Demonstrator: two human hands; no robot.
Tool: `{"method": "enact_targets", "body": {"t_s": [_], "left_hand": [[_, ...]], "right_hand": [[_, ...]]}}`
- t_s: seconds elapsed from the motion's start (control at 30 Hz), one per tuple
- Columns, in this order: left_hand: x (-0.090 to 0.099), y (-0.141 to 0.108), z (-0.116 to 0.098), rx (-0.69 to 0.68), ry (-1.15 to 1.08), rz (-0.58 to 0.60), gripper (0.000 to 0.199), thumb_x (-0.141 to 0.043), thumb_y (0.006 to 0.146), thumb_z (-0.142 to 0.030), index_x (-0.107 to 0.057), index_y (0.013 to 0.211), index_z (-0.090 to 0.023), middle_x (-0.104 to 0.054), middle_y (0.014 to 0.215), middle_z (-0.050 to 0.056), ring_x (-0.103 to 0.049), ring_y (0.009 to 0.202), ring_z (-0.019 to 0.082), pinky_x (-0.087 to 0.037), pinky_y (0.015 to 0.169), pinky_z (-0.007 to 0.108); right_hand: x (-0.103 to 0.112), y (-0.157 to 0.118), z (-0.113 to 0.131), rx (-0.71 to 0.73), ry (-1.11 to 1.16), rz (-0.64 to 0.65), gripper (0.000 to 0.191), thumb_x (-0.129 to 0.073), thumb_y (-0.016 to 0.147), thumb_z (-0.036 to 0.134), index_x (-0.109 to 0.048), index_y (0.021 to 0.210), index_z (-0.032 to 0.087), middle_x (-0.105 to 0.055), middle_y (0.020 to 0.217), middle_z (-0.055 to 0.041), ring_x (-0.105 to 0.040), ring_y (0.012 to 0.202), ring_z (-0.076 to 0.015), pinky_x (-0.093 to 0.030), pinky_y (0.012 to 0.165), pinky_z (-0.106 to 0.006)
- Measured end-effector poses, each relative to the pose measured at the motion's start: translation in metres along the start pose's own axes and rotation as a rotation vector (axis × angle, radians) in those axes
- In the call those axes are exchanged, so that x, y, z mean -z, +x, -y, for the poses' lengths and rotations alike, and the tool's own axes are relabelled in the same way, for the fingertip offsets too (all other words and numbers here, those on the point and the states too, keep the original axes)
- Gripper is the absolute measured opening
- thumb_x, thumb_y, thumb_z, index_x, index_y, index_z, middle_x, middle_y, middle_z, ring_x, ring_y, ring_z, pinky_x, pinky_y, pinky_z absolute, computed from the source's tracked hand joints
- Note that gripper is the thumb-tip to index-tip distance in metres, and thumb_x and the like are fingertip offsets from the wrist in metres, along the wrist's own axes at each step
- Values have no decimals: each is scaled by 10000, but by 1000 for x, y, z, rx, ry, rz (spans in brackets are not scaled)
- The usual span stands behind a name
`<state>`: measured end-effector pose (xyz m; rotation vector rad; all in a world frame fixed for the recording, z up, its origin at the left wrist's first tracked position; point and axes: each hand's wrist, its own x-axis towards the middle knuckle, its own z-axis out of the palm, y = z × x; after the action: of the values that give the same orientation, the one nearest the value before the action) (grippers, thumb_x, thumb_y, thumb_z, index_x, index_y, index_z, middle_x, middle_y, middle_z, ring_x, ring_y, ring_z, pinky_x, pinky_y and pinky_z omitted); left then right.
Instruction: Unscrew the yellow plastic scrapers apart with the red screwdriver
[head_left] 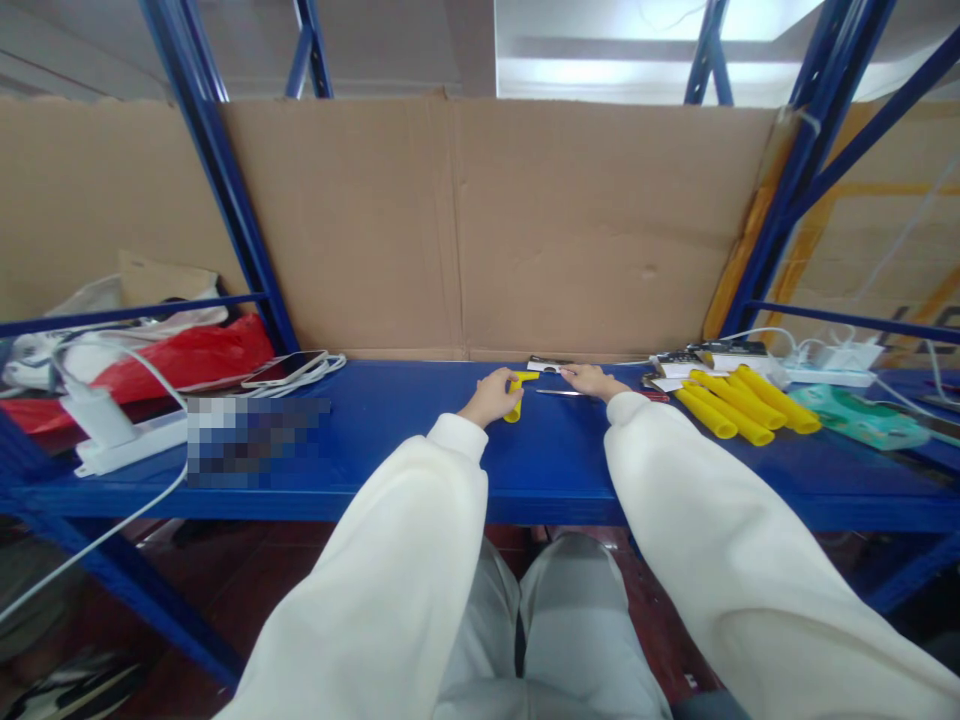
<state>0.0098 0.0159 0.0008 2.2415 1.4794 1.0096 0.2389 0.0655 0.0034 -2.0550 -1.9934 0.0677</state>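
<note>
My left hand (491, 396) is closed around a yellow piece (516, 396) near the middle of the blue table; a flat yellow part sticks out to its right. To the right, my right hand (589, 380) lies at a small black and white item (550, 365) by the cardboard, its fingertips over the item's right end. Whether they grip it is too small to tell. Below that item, a thin metal tool (559, 393) lies on the table, its red handle (658, 396) showing past my right wrist.
Several yellow tubes (742, 405) lie on the right by black and white packets (679, 363) and a green item (862, 418). On the left are a phone (285, 369), a power strip (135, 443) and a red bag (195, 355). A cardboard wall (480, 230) stands behind.
</note>
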Motion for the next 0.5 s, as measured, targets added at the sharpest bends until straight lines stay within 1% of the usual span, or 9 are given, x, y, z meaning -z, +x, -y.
{"method": "enact_targets", "body": {"t_s": [0.1, 0.2, 0.33, 0.5], "left_hand": [[-1, 0, 0, -1, 18, -9, 168, -698, 812, -148, -706, 977, -177, -715, 1274, 134, -639, 1247, 296, -444, 1109, 468], [-3, 0, -1, -6, 48, 11, 160, -675, 830, -123, -712, 982, -154, -704, 1297, 157, -633, 1261, 302, -444, 1116, 455], [-4, 0, -2, -26, 71, 6, 159, -664, 833, -107, -720, 976, -149, -712, 1283, 162, -646, 1247, 298, -462, 1105, 432], [-4, -1, -4, -53, 89, 5, 170, -656, 824, -89, -739, 961, -149, -736, 1230, 160, -686, 1174, 281, -503, 1061, 388]], "right_hand": [[0, 7, 12, -93, 4, 82, 605, -278, 1010, 612, -481, 1527, 372, -437, 1611, -86, -349, 1489, -380, -266, 1158, -670], [0, 10, 22, -132, -7, 110, 601, -266, 1016, 593, -455, 1543, 373, -374, 1648, -85, -269, 1525, -385, -206, 1173, -676], [-2, 11, 29, -169, -42, 158, 630, -241, 1023, 566, -440, 1561, 303, -365, 1647, -131, -247, 1533, -381, -183, 1182, -663], [-2, 8, 34, -185, -48, 176, 646, -208, 1023, 566, -423, 1571, 298, -350, 1655, -126, -252, 1533, -376, -193, 1189, -642]]}}
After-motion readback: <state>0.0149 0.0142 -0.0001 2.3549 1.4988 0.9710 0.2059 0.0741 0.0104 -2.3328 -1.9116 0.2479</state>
